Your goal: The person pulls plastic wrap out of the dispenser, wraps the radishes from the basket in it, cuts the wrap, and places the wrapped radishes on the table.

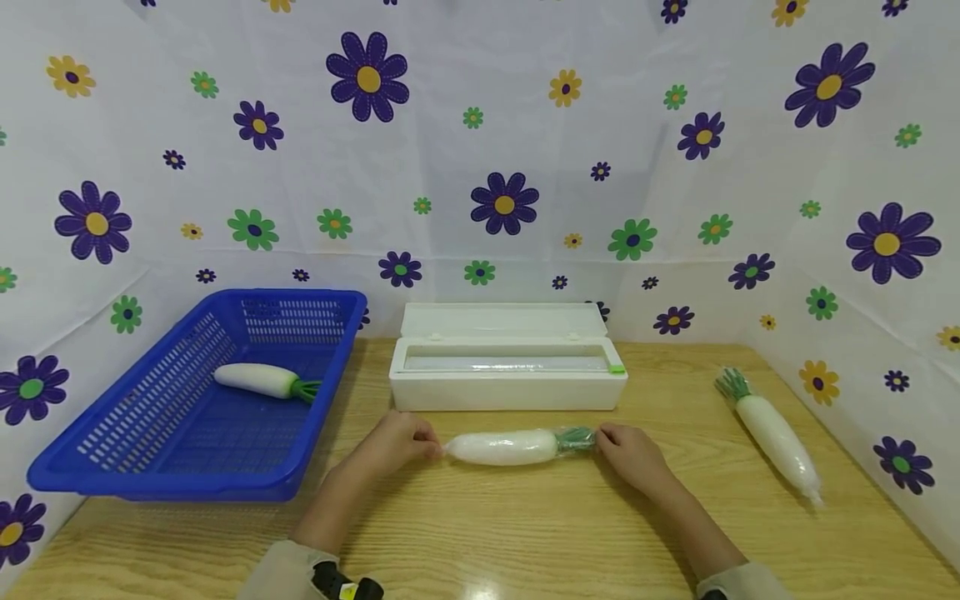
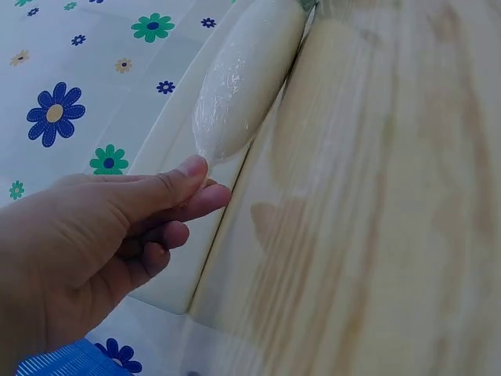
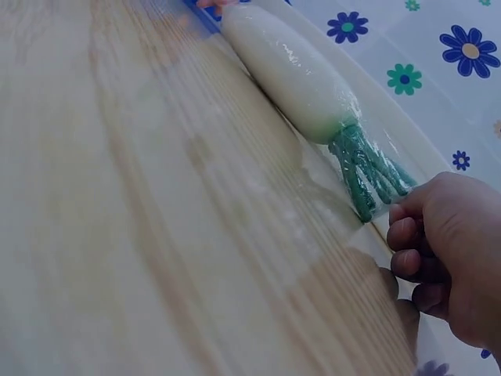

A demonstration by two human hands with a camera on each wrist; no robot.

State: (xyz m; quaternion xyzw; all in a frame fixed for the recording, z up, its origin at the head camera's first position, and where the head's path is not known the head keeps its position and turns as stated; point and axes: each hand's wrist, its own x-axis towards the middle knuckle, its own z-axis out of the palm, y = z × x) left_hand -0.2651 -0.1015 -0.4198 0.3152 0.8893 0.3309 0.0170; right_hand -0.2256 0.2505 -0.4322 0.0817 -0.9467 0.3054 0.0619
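Observation:
A white radish (image 1: 502, 447) with green leaves, wrapped in clear cling film, lies crosswise between my two hands. My left hand (image 1: 397, 446) pinches the gathered film at the root tip between thumb and forefinger. In the left wrist view that film end (image 2: 205, 163) narrows to a twist at the fingertips. At the leafy end, my right hand (image 1: 633, 458) pinches the film just past the green leaves (image 3: 366, 168), its other fingers curled in. Behind the radish stands an open white cling film box (image 1: 506, 392) with a roll (image 1: 506, 364) inside.
At left, a blue plastic basket (image 1: 198, 482) holds one radish (image 1: 258, 379) with no visible wrap. Another film-wrapped radish (image 1: 776, 442) lies at the right of the wooden table (image 1: 487, 533). Flower-patterned cloth (image 1: 450, 167) hangs behind and on both sides.

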